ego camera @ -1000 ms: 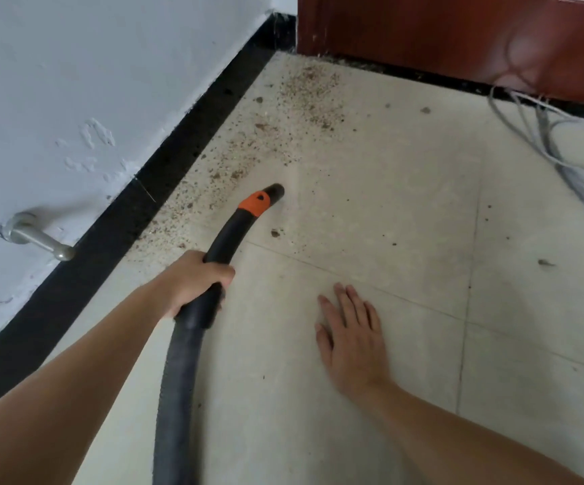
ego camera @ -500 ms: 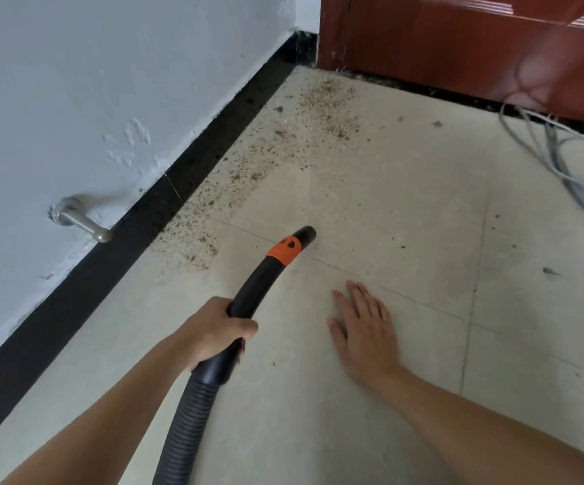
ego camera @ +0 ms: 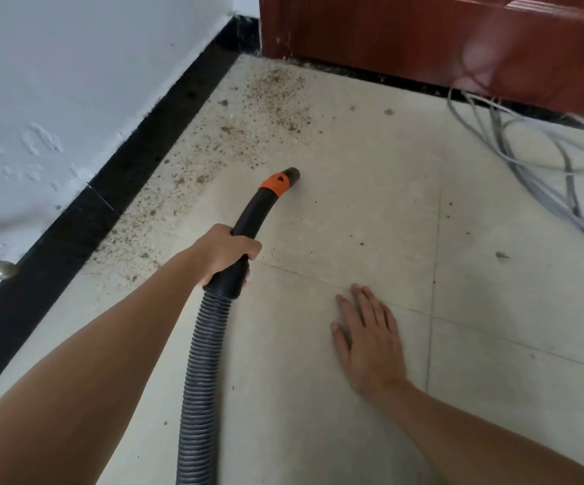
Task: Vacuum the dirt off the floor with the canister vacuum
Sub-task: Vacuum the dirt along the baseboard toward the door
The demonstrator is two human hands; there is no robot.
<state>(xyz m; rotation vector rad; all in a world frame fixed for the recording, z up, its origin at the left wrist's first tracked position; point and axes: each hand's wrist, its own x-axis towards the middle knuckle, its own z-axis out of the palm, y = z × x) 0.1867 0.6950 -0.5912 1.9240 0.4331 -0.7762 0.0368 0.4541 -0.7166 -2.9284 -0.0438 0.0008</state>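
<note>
Nozzle (ego camera: 285, 178) moved forward, perhaps touching floor (ego camera: 353, 222), ahead of gripping left hand (ego camera: 229, 253).

Vacuum hose (ego camera: 201, 362): black, ribbed, runs up from the bottom edge into a curved rigid handle (ego camera: 248, 225), gripped by the left hand (ego camera: 225, 253). Orange collar (ego camera: 275, 183), black nozzle (ego camera: 291, 174) low over pale floor tile (ego camera: 371, 204). Dirt (ego camera: 276, 99): brown grit band left of the nozzle, reaching into the far corner.
</note>
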